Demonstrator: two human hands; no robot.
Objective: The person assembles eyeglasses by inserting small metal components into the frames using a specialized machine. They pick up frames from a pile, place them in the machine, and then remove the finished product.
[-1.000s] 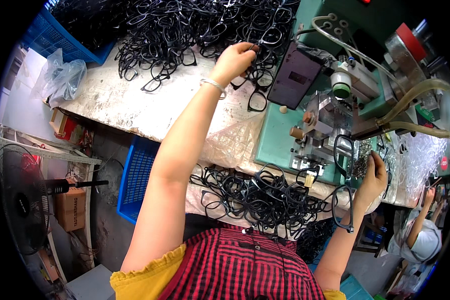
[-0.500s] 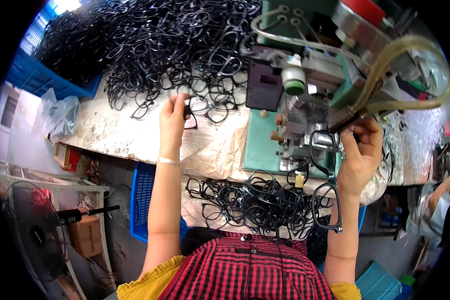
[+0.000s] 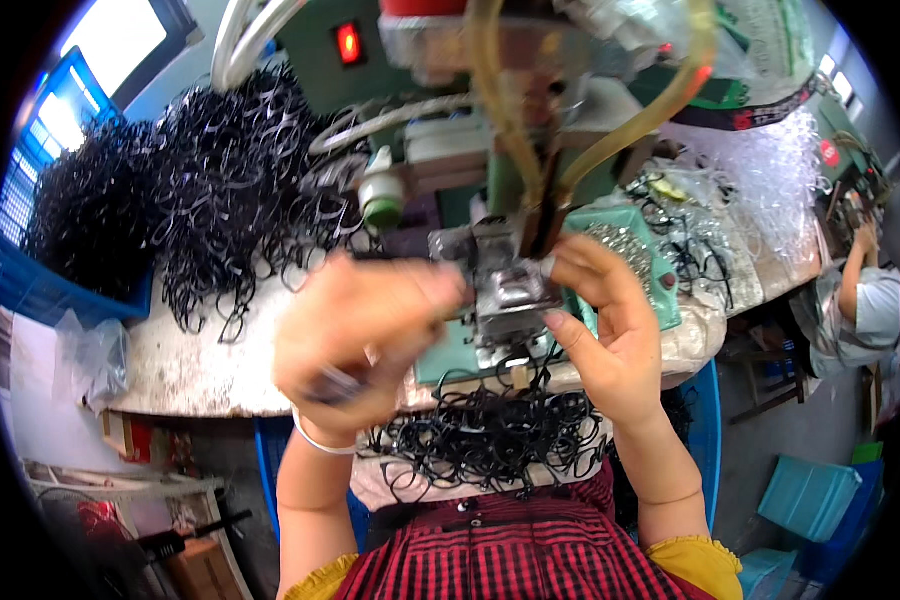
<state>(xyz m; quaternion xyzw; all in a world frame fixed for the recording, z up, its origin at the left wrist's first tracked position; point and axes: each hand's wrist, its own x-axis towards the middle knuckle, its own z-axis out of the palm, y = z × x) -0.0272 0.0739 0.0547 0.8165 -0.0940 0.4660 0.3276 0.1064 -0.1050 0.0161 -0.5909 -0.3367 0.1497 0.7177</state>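
My left hand is smeared by motion at the left side of the machine's metal fixture. A dark blurred shape shows by its palm, too unclear to name. My right hand is at the fixture's right side, thumb and forefinger apart, their tips close to the metal; I see nothing held between them. Above the fixture, a dark tool head points down between two yellowish hoses. Below the hands lies a tangle of black eyeglass frames.
A big heap of black eyeglass frames covers the back left, beside a blue crate. A green tray of small metal parts stands right of the machine. Farther right are clear plastic pieces and another person's arm.
My view has shifted toward the machine. My left hand has moved right from the heap to the fixture. The black eyeglass frame that hung by my right hand no longer shows there.
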